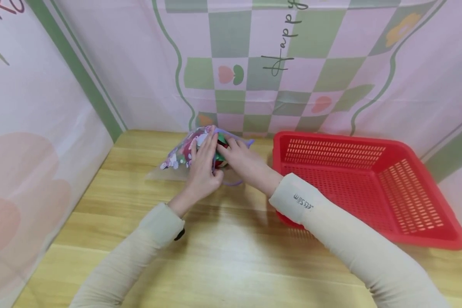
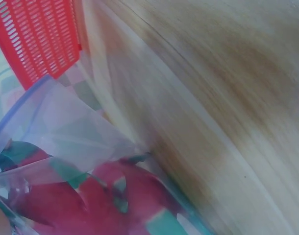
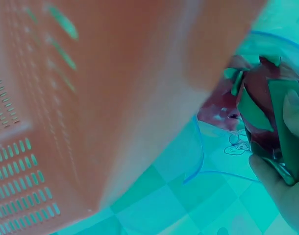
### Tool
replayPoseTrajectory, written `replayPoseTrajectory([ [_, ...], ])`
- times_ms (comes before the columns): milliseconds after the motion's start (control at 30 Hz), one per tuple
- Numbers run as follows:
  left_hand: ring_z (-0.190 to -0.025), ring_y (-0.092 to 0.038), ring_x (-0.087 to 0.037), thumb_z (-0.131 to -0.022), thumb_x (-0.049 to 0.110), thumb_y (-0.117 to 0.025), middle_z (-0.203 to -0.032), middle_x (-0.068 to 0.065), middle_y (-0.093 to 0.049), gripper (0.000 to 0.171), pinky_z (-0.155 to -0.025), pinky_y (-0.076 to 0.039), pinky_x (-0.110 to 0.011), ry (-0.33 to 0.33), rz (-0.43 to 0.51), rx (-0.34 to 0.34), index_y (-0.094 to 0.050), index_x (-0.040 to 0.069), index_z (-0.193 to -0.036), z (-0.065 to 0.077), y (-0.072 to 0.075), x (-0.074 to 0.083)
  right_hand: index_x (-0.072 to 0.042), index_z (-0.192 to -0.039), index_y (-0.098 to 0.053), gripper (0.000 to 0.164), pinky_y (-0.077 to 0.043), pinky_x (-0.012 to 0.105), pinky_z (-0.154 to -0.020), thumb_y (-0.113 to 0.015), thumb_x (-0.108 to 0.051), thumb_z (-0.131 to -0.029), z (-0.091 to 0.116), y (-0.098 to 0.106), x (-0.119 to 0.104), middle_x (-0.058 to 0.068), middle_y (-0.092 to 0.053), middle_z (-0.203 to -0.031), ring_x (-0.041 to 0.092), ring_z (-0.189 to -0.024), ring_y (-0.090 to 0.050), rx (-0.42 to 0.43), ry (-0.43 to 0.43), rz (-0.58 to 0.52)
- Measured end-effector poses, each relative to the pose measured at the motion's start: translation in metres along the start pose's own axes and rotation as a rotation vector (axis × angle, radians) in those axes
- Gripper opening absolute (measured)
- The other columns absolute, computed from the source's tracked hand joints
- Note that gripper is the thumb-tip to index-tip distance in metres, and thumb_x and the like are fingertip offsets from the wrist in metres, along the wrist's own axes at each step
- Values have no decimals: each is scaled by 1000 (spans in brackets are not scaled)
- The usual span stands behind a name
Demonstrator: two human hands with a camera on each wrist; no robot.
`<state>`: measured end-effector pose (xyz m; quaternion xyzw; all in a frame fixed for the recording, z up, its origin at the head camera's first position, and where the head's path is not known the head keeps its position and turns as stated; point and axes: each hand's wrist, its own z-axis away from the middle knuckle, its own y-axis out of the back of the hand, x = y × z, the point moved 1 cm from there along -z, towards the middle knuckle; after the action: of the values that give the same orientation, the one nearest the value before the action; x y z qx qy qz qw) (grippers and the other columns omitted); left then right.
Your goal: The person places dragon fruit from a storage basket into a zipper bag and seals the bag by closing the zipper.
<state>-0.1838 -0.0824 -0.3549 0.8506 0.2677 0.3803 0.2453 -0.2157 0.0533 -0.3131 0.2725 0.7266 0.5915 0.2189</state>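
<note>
Head view alone shows both hands, left hand [image 1: 202, 164] and right hand [image 1: 241, 161], each grasping one clear plastic bag [image 1: 185, 150] on the wooden table [image 1: 231, 256], red-green contents clearer in wrist views, one red basket [image 1: 369, 188] beside

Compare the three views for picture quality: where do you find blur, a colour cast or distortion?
Head view: sharp, evenly lit, edges bowed by a wide lens. Left wrist view: the wooden table is smeared by motion blur. Right wrist view: a strong teal cast, with the red basket close and out of focus.
</note>
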Motion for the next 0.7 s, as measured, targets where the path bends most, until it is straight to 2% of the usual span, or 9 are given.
replayPoseTrajectory([
  [167, -146, -21, -37, -67, -6, -49, -158, -24, -16, 85, -121, -15, -54, -23, 28, -19, -19, -10, -147, -1, 1, 3, -3, -136, -47, 48, -49, 47, -101, -62, -8, -90, 3, -6, -2, 26, -47, -138, 42, -128, -47, 47, -7, 37],
  [300, -147, -20, -36, -68, -8, -50, -158, -24, -16, 85, -122, -15, -51, -29, 46, -31, -19, -11, -147, -4, 1, 5, -2, -133, -49, 44, -51, 45, -99, -61, -8, -90, 4, -10, -2, 23, -51, -133, 40, -125, -50, 81, -42, -1],
  [467, -146, -21, -37, -68, -8, -50, -157, -26, -18, 84, -122, -16, -52, -39, 54, -11, -20, -11, -147, -3, 1, 4, 4, -140, -40, 63, -44, 44, -108, -68, -10, -86, 1, -14, 1, 23, -48, -138, 37, -131, -46, 103, -135, -237],
  [600, -145, -21, -40, -68, -6, -49, -156, -28, -18, 83, -122, -15, -53, -60, 71, 7, -20, -13, -146, 0, 0, 3, 6, -144, -32, 76, -43, 44, -109, -73, -13, -82, -2, -15, 5, 24, -47, -141, 35, -131, -47, 58, -217, -426],
  [700, -145, -21, -39, -69, -5, -49, -156, -28, -18, 82, -122, -14, -53, -72, 74, 5, -20, -12, -146, 2, -2, 3, 4, -147, -27, 83, -41, 44, -111, -74, -16, -82, -4, -15, 8, 21, -42, -147, 34, -133, -46, 8, -245, -581],
])
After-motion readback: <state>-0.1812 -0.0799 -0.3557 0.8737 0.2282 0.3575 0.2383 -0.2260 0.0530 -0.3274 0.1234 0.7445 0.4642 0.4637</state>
